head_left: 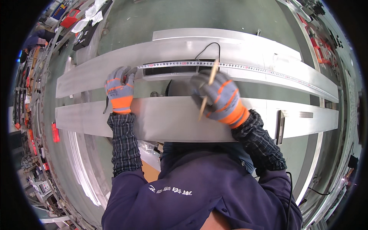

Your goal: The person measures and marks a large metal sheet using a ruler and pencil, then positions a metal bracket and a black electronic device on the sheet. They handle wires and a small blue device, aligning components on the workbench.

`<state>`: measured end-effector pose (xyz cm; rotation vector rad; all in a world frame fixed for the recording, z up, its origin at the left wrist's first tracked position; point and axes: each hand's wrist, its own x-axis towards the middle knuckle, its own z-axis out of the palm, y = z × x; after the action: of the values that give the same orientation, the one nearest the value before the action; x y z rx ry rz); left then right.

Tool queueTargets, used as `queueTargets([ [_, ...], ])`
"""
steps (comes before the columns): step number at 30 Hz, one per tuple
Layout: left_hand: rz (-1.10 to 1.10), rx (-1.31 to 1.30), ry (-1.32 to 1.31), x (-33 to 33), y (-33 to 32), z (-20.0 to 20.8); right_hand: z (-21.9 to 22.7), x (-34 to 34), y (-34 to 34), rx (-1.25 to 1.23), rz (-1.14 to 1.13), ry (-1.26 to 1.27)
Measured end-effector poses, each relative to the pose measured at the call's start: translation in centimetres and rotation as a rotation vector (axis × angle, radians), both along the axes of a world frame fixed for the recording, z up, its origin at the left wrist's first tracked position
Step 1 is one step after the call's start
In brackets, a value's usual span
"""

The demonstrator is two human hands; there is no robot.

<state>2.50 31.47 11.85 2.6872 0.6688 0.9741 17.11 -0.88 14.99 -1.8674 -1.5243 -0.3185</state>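
My left hand (120,92), in a grey and orange work glove, has its fingers curled at the left end of a white tape measure (168,64). The tape runs rightward along a long silver metal beam (96,69), passing a dark rectangular opening (172,70). In my right hand (222,96), gloved alike and slightly blurred, is a thin tan pencil (213,73), tilted, with its upper end by the tape. This hand is above the gap between the far beam and a second metal beam (165,119) lying nearer my body.
A try square (280,126) with a dark stock lies on the near beam at right. A thin black cable (209,45) loops over the far beam. A red-handled object (55,132) is at left. Tool-covered racks line both sides. A black case (86,36) stands far left.
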Motion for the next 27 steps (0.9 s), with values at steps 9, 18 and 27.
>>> queueTargets([
  [9, -0.050, 0.046, -0.003, 0.6, 0.8, 9.8, 0.1, -0.4, 5.8, -0.341, -0.076, -0.251],
  [18, -0.141, 0.172, -0.052, 1.5, 0.8, 12.7, -1.9, 2.0, 7.7, -0.627, -0.178, -0.231],
  [27, -0.112, 0.153, -0.002, 1.4, 1.9, 11.4, 1.9, -1.4, 4.2, -0.448, -0.050, -0.350],
])
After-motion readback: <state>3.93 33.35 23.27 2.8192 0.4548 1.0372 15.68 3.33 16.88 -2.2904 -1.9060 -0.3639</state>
